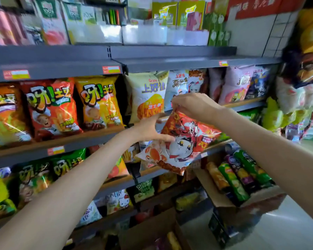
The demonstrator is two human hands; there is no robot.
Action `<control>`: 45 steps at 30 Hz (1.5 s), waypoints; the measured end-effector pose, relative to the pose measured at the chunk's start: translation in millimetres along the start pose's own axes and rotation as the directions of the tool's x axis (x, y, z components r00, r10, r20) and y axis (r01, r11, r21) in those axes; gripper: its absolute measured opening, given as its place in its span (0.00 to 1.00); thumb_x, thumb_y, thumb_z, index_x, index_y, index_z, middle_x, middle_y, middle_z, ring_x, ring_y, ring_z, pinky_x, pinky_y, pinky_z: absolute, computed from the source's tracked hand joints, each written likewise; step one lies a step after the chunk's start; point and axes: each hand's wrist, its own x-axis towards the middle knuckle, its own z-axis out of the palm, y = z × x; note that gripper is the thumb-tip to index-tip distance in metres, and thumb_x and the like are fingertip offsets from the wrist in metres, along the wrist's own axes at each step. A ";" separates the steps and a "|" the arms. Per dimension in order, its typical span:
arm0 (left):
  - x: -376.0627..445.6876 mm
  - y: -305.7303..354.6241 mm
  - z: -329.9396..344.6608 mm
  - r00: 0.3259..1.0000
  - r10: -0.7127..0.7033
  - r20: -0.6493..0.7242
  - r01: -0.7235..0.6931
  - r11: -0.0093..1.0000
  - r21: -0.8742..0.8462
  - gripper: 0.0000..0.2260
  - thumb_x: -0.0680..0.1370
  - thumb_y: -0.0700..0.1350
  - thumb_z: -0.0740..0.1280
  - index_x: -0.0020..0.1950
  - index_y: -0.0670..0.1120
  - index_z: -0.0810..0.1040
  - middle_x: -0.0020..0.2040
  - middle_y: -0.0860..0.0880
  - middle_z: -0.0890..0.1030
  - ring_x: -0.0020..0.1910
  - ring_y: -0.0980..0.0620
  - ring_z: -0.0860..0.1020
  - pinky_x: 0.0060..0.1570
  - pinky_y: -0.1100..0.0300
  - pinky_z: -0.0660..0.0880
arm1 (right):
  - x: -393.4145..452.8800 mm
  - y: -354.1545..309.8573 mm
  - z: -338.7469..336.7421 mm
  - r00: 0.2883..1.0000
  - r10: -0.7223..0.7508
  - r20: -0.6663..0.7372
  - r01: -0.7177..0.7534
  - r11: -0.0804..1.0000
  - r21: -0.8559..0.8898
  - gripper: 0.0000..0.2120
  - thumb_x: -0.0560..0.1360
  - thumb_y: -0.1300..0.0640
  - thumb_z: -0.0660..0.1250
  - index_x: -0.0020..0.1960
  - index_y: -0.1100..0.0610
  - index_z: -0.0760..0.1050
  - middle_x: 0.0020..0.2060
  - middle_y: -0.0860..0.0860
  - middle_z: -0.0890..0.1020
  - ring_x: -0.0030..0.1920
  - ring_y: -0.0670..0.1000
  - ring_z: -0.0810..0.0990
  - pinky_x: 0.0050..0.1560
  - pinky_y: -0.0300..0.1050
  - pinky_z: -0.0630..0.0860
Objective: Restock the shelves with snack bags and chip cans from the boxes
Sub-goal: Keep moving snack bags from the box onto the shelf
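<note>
A red and white snack bag [181, 143] with a cartoon cat and crab hangs in front of the middle shelf [90, 136]. My right hand [193, 105] pinches its top edge from above. My left hand [150, 129] holds the bag's left side, thumb on the front and fingers behind it. Behind the bag stand a yellow and white bag [146, 96] and a white bag [177, 83] on the shelf. An open cardboard box [242, 201] at the lower right holds several chip cans [240, 175].
Orange and yellow snack bags [51, 107] fill the shelf's left half, green ones [36, 175] the shelf below. A second open box [152, 230] sits on the floor at the bottom centre. Hanging bags [300, 98] crowd the right edge. Upper shelves carry boxed goods [98, 20].
</note>
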 end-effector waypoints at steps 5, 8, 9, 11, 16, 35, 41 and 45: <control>64.1 13.4 -1.6 0.972 0.011 -0.235 -0.009 1.000 0.007 0.35 0.68 0.56 0.74 0.70 0.47 0.66 0.64 0.47 0.73 0.63 0.49 0.72 0.63 0.57 0.68 | 18.3 65.6 7.5 0.990 0.133 -0.051 -0.134 0.991 -0.019 0.09 0.78 0.62 0.57 0.55 0.59 0.73 0.49 0.60 0.80 0.49 0.61 0.78 0.45 0.51 0.71; 95.9 13.8 2.7 0.914 0.022 -0.406 -0.028 1.000 -0.010 0.26 0.70 0.54 0.72 0.64 0.44 0.72 0.57 0.48 0.74 0.55 0.50 0.74 0.55 0.60 0.71 | 5.8 119.4 11.7 0.944 0.326 -0.045 -0.325 0.946 0.022 0.11 0.78 0.65 0.56 0.58 0.63 0.72 0.48 0.64 0.79 0.50 0.64 0.78 0.44 0.51 0.68; 103.9 16.2 5.1 0.895 0.017 -0.445 -0.038 0.998 -0.040 0.21 0.72 0.52 0.72 0.60 0.43 0.73 0.54 0.49 0.75 0.51 0.51 0.75 0.49 0.64 0.70 | 2.4 138.8 13.8 0.922 0.385 -0.053 -0.382 0.923 0.052 0.11 0.77 0.66 0.57 0.58 0.63 0.71 0.47 0.65 0.79 0.49 0.64 0.78 0.44 0.52 0.69; 119.3 24.0 12.2 0.893 0.003 -0.451 -0.032 0.998 -0.056 0.10 0.75 0.48 0.68 0.50 0.44 0.75 0.45 0.50 0.77 0.46 0.50 0.77 0.40 0.64 0.68 | 0.1 175.2 16.2 0.894 0.446 -0.047 -0.440 0.892 0.097 0.11 0.76 0.67 0.57 0.58 0.64 0.70 0.44 0.63 0.77 0.45 0.63 0.78 0.45 0.55 0.73; 164.4 44.9 48.8 0.972 -0.235 0.009 0.233 0.960 -0.154 0.17 0.79 0.54 0.61 0.45 0.41 0.79 0.42 0.46 0.84 0.38 0.54 0.80 0.41 0.62 0.76 | -3.7 243.4 21.0 0.826 0.545 -0.145 -0.501 0.827 0.255 0.11 0.75 0.71 0.55 0.54 0.65 0.71 0.43 0.62 0.78 0.38 0.57 0.76 0.35 0.46 0.66; 340.7 113.5 118.0 0.730 -0.650 -0.210 0.207 0.503 -0.839 0.34 0.63 0.64 0.72 0.64 0.49 0.73 0.56 0.52 0.79 0.54 0.52 0.77 0.57 0.53 0.74 | 12.1 416.9 137.1 0.898 0.233 0.373 -0.426 0.672 0.606 0.32 0.68 0.31 0.64 0.59 0.56 0.75 0.51 0.51 0.79 0.54 0.53 0.77 0.57 0.49 0.71; 366.6 102.5 90.6 0.734 -0.625 -0.264 0.292 0.642 -0.709 0.26 0.72 0.56 0.70 0.68 0.51 0.67 0.62 0.51 0.75 0.55 0.52 0.73 0.48 0.59 0.69 | 27.6 412.4 150.9 0.892 0.310 0.329 -0.443 0.748 0.495 0.36 0.66 0.33 0.69 0.62 0.58 0.68 0.60 0.57 0.77 0.62 0.59 0.73 0.54 0.47 0.68; 389.7 101.8 72.0 0.727 -0.584 -0.360 0.284 0.734 -0.617 0.27 0.76 0.48 0.67 0.73 0.51 0.62 0.45 0.51 0.76 0.35 0.56 0.72 0.32 0.65 0.69 | 43.1 403.7 157.4 0.889 0.379 0.258 -0.458 0.701 0.547 0.35 0.67 0.38 0.71 0.60 0.62 0.65 0.56 0.59 0.78 0.57 0.60 0.76 0.48 0.48 0.71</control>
